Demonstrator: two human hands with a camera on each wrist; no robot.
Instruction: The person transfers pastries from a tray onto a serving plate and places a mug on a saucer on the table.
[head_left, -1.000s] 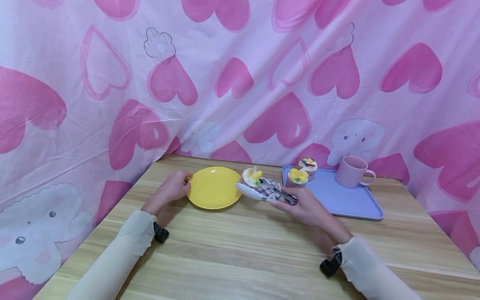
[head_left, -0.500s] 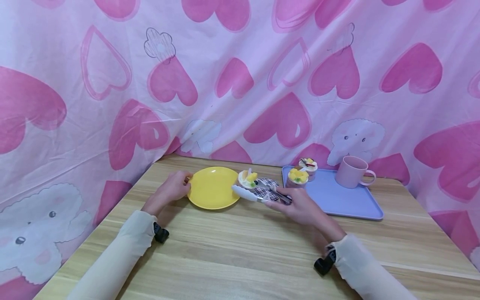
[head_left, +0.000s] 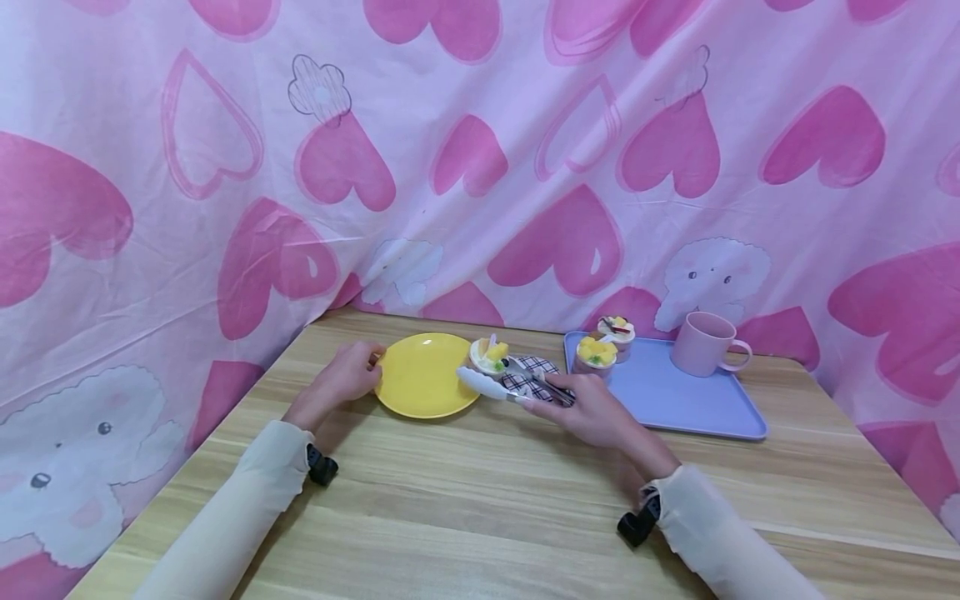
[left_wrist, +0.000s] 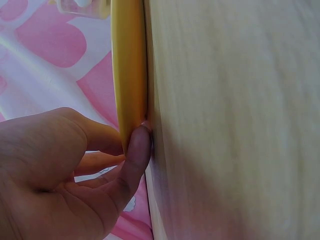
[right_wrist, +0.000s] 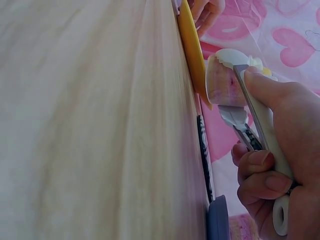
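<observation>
My left hand [head_left: 347,372] pinches the left rim of a round yellow plate [head_left: 426,383]. In the left wrist view, its thumb and fingers [left_wrist: 138,145] close on the plate's edge, low by the tabletop. My right hand [head_left: 603,410] grips a pair of tongs [right_wrist: 260,117] with white, scoop-like tips. Between those tips is a small clear dessert cup [right_wrist: 226,85], its layers showing through the side. Cream and yellow fruit [head_left: 489,353] top the cup. It overlaps the plate's right rim in the head view, and appears just over that rim in the right wrist view.
A blue-purple tray [head_left: 686,408] stands to the right, bearing a pink mug [head_left: 699,346] and two more fruit-topped cups, one nearer [head_left: 596,354] and one behind [head_left: 617,330]. A checked black-and-white cloth [head_left: 542,365] lies between plate and tray. Patterned pink fabric [head_left: 465,217] hangs behind the table.
My right hand has moved left with the tongs and the dessert cup, bringing the cup over the plate's right rim. The left hand and the plate have stayed in place.
</observation>
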